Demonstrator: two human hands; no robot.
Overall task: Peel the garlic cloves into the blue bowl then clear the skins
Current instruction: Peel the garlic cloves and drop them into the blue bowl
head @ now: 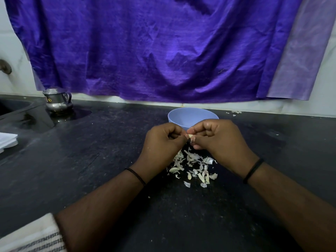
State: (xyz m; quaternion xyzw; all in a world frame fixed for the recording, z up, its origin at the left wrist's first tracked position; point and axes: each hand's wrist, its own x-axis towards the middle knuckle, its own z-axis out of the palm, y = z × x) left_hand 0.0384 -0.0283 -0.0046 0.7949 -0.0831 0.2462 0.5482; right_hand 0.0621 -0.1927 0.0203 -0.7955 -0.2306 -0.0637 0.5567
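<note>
Two hands work a garlic clove (190, 136) over a dark, speckled worktop (91, 160).

The left hand (161, 142) and right hand (218, 140) meet with curled fingers pinching the small pale clove between them, just in front of the smooth, round blue bowl (183, 116). Papery white skins (192, 168) lie scattered beneath the wrists. Crumpled purple cloth (154, 51) hangs behind; a steel pot (57, 100) stands far left.
</note>
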